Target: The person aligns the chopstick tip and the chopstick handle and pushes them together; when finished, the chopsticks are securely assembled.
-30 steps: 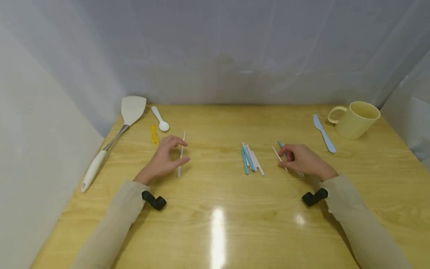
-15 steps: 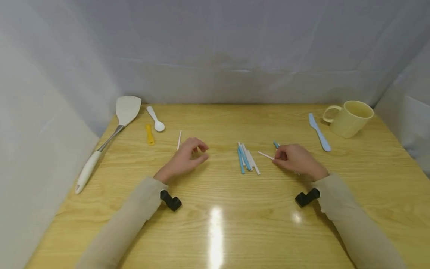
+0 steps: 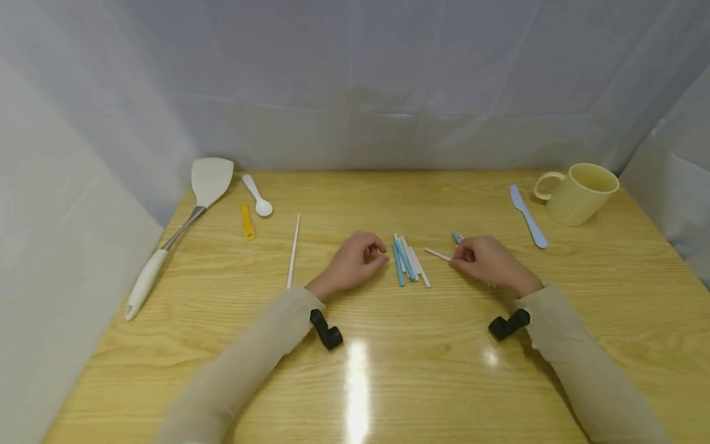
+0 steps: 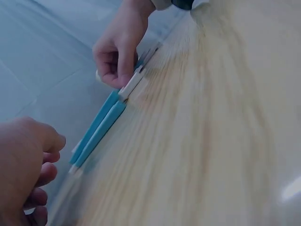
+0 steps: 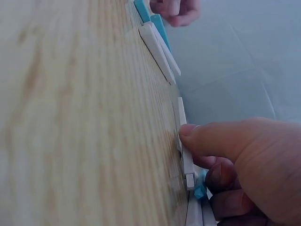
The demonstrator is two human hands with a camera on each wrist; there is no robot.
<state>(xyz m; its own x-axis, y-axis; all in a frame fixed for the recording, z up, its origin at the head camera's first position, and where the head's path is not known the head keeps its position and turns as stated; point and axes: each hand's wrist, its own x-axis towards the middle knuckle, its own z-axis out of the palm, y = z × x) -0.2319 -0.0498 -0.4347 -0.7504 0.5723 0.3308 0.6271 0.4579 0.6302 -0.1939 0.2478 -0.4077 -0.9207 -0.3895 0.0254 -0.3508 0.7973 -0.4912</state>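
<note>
My left hand (image 3: 355,262) hovers with loosely curled fingers just left of a small pile of sticks, and it holds nothing. In that pile, blue sticks (image 3: 398,264) lie across white sticks (image 3: 415,262). To the right of the pile, my right hand (image 3: 488,262) pinches a white stick (image 3: 438,254) between thumb and fingers; the right wrist view shows the thumb pressed on this white stick (image 5: 187,160). Another blue stick (image 3: 456,237) pokes out beyond the right hand, which hides most of it. A long thin white stick (image 3: 294,246) lies alone behind the left forearm.
On the left lie a white spatula (image 3: 212,182), a white spoon (image 3: 257,196) and a small yellow piece (image 3: 247,222). A light blue knife (image 3: 528,216) and a yellow mug (image 3: 577,194) are at the back right. A pale curtain (image 3: 355,86) stands behind the table.
My left hand has left the long white stick and moved right to the pile. The right hand's white stick has swung so its free end points left toward the pile.
</note>
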